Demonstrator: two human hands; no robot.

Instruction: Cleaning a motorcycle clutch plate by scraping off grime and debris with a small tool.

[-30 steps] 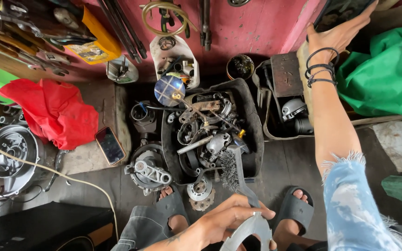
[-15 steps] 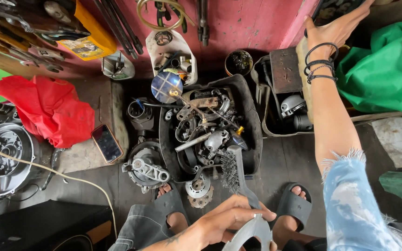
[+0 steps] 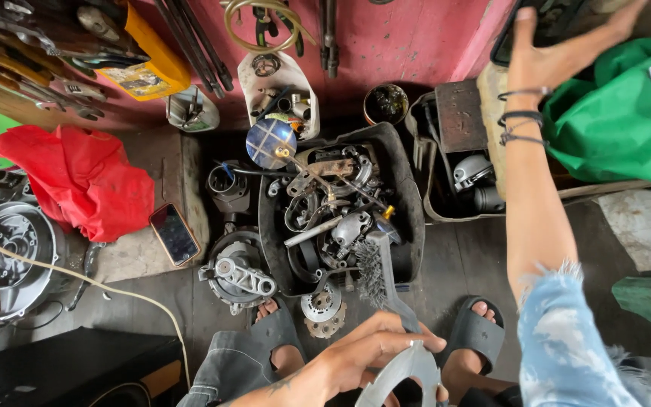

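My left hand [image 3: 367, 354] sits at the bottom centre, closed around the grey handle of a wire brush [image 3: 374, 275] whose bristles point at the black tub. A curved silver metal cover [image 3: 408, 373] lies under the same fingers. My right hand [image 3: 566, 41] is stretched to the top right with its fingers spread, lying on a dark flat object [image 3: 525, 22] next to green cloth [image 3: 612, 113]. Black bands circle that wrist.
A black tub [image 3: 408, 196] full of engine parts stands in the middle, with a round mirror [image 3: 270, 143] behind it. To the left are a red cloth [image 3: 77, 177], a phone [image 3: 174, 234], an engine casing [image 3: 9, 252] and a gear housing [image 3: 236, 273]. Tools hang on the pink wall [image 3: 416, 38].
My right hand has stretched farther up toward the top right corner. My left hand keeps the brush and cover in about the same place.
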